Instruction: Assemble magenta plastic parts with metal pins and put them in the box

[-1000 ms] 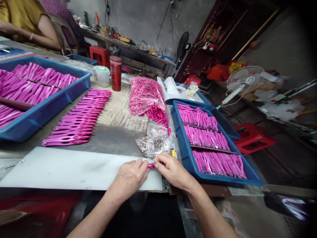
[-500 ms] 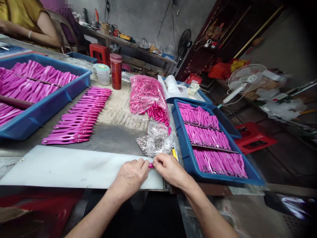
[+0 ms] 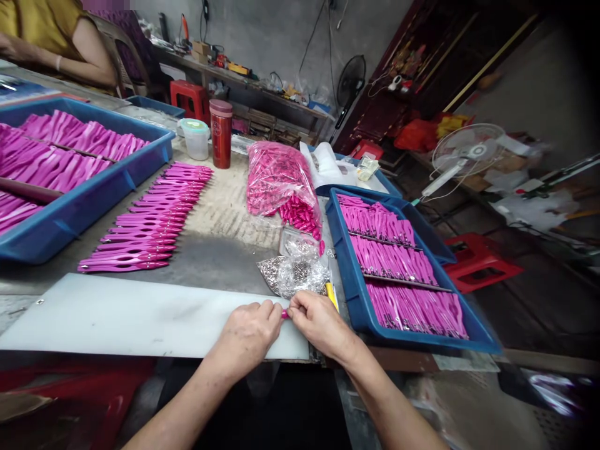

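My left hand [image 3: 248, 334] and my right hand [image 3: 319, 322] meet over the near edge of a white board [image 3: 117, 315]. Both are closed, pinching a small pink piece [image 3: 284, 314] between their fingertips; only a sliver of it shows. Just beyond them lies a clear bag of small metal parts [image 3: 295, 272]. A yellow-tipped item [image 3: 330, 294] pokes out beside my right hand.
A row of pink strips [image 3: 150, 219] lies on the table. Blue trays of pink parts stand at left [image 3: 75, 209] and right [image 3: 356, 300]. A bag of pink pieces [image 3: 281, 184], a red flask [image 3: 220, 134] and a lidded cup [image 3: 194, 139] stand behind. Another person's arm [image 3: 89, 53] is at far left.
My hands have drawn a little closer together around the pink piece, so less of it shows. Nothing else on the table has moved.
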Demonstrator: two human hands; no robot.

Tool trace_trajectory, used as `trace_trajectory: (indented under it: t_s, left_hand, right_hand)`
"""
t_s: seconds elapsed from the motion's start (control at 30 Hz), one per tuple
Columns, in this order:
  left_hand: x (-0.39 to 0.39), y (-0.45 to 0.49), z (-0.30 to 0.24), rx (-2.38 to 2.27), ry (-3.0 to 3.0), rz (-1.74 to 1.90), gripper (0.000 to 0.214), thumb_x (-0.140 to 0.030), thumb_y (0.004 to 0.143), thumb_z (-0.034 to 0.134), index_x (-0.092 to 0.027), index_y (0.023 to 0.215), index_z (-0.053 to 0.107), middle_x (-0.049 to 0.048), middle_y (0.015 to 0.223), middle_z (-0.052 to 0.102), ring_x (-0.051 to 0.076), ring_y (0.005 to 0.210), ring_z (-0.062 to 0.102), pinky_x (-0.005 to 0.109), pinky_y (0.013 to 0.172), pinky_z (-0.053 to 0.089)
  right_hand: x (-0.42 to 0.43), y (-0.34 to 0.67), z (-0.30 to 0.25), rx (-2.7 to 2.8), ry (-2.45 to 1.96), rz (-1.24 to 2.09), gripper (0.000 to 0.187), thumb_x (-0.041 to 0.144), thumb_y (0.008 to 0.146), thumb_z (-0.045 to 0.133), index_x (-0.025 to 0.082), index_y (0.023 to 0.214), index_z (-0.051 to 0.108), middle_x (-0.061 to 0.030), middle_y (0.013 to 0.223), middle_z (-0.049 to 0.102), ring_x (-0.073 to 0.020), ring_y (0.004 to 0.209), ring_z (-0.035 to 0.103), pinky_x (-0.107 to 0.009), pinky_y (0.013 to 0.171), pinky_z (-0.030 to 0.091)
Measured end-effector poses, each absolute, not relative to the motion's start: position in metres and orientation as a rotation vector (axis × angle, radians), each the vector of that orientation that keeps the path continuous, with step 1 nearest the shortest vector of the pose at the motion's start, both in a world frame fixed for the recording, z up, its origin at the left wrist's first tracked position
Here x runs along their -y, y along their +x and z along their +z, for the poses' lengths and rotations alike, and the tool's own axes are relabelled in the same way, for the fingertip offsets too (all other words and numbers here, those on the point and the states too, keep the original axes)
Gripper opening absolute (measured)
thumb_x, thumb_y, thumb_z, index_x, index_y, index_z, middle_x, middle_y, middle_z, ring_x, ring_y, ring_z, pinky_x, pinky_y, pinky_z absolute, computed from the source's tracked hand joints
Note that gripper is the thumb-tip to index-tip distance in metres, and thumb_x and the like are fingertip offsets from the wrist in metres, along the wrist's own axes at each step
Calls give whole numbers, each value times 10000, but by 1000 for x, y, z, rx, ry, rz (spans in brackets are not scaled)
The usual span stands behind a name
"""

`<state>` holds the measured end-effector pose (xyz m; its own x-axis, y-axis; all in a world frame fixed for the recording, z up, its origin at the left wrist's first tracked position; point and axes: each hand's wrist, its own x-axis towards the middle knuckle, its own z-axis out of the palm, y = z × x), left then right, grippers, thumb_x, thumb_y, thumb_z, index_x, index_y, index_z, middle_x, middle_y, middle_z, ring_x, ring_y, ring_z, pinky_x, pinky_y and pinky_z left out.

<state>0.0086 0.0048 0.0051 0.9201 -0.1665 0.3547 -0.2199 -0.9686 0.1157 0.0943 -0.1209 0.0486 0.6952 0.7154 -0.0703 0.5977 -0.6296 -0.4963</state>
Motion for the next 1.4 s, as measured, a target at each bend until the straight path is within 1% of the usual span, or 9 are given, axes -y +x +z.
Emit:
trace_trajectory:
  t_s: [0.17,0.27,0.33,0.4,0.5,0.63,0.83,1.03,1.4]
  left_hand:
    - [-5,9,5,269,2873,582,133,-160,834,405,-182,719,467,-4,627,486,140,553,495,260,507,348]
    - [-6,10,5,244,2873,624,131,-177,834,414,-186,721,479,-12,617,485,133,526,488,255,483,331]
    - [-6,11,6,224,2877,645,124,-180,832,420,-188,726,485,-17,612,484,127,506,480,251,469,320]
    - [-6,11,7,212,2873,666,126,-182,832,421,-187,726,489,-19,607,484,120,497,477,247,464,316]
    - [-6,11,7,204,2868,687,140,-184,836,409,-185,723,492,-17,600,482,117,501,484,243,461,318]
    - [-6,10,8,200,2884,661,142,-187,835,404,-189,727,496,-18,600,487,115,502,492,244,467,334]
    - [-6,10,9,201,2888,625,132,-189,834,407,-193,733,492,-17,612,492,130,517,495,253,476,334]
    - [-6,11,7,206,2880,636,124,-184,830,414,-193,731,488,-19,607,487,135,512,490,257,469,322]
    - [-7,10,8,198,2866,597,136,-182,834,406,-188,729,492,-14,619,494,133,532,497,251,494,343]
  right_hand:
    - [124,95,50,992,-2448,362,148,144,749,507,172,604,497,34,589,500,-104,585,463,-198,541,329]
    - [127,102,56,1027,-2433,367,101,179,763,520,174,665,547,28,621,536,-108,611,492,-200,566,349]
    - [128,111,59,1039,-2440,275,82,170,776,508,175,737,581,11,691,576,-115,673,522,-206,623,371]
    - [127,122,61,1055,-2495,140,122,154,793,481,177,793,600,-8,761,592,-123,732,537,-216,672,380]
    - [120,137,59,1113,-2684,32,178,161,818,443,185,794,618,-23,787,592,-136,767,545,-224,686,382]
    - [110,146,53,1185,-2942,67,224,175,833,410,190,800,631,-45,809,608,-149,773,565,-228,665,382]
    - [103,148,46,1197,-3047,104,253,171,821,391,179,797,643,-87,808,624,-205,737,596,-285,624,401]
    - [97,148,44,1229,-3096,121,272,124,797,367,140,823,638,-126,819,627,-234,741,609,-324,632,425]
    - [98,147,45,1278,-3059,110,234,113,782,374,119,842,600,-131,849,612,-236,761,601,-312,640,413]
